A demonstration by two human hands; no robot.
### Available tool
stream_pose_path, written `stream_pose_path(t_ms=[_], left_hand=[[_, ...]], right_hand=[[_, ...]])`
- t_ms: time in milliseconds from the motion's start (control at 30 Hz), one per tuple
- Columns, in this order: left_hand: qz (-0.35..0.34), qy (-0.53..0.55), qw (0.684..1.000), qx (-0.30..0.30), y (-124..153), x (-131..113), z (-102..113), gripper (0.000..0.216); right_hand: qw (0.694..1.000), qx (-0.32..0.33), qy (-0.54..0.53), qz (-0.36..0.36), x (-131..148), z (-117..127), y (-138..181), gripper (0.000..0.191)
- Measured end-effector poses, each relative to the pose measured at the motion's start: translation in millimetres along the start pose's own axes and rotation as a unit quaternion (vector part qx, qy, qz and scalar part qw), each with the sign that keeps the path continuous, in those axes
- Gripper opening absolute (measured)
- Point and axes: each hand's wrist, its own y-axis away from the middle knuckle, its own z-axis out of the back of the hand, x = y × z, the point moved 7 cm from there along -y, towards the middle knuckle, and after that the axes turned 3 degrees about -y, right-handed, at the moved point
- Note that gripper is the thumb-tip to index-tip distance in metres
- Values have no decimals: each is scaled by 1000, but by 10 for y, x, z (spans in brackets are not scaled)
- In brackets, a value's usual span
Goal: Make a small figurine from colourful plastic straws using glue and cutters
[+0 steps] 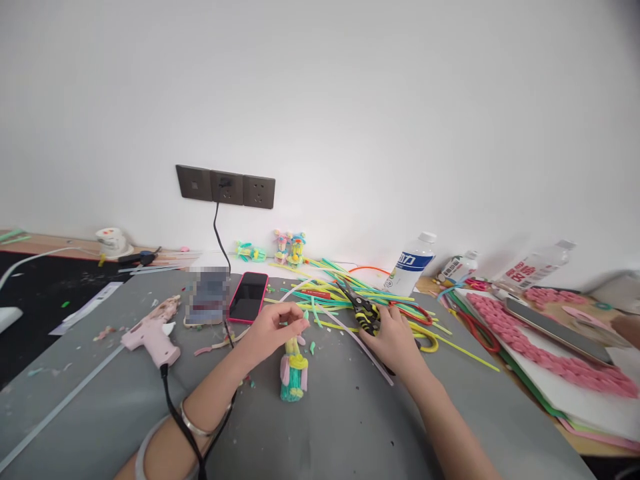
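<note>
My left hand [273, 331] pinches the top of a small upright figure [294, 373] made of green, pink and yellow pipe cleaners, which stands on the grey mat [325, 427]. My right hand [395, 340] is closed round the yellow-and-black handles of a pair of cutters [361, 308], whose jaws point away into a loose pile of green and yellow pipe cleaners [345, 293]. A pale pink strip [363, 343] lies on the mat between the hands.
A pink glue gun [153, 333] with a black cord lies left. A pink-cased phone [249, 297] lies behind my left hand. Plastic bottles [413, 263] stand at the back right. A white board with pink braided shapes [540, 347] fills the right. Small finished figures [289, 248] stand by the wall.
</note>
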Motion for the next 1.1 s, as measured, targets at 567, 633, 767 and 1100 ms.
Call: stream_pose_path(t_ms=[567, 633, 767, 1100], left_hand=[[-38, -72, 995, -52, -17, 11, 100, 27], [-41, -77, 994, -65, -18, 7, 131, 25], [-40, -91, 992, -81, -12, -4, 163, 23], [-23, -65, 995, -70, -2, -53, 117, 24]], right_hand=[[724, 295, -613, 116, 1476, 153, -76, 28], [691, 327, -635, 110, 1504, 64, -110, 27], [645, 334, -683, 83, 1467, -103, -117, 25], [628, 296, -715, 80, 1377, -127, -95, 19]])
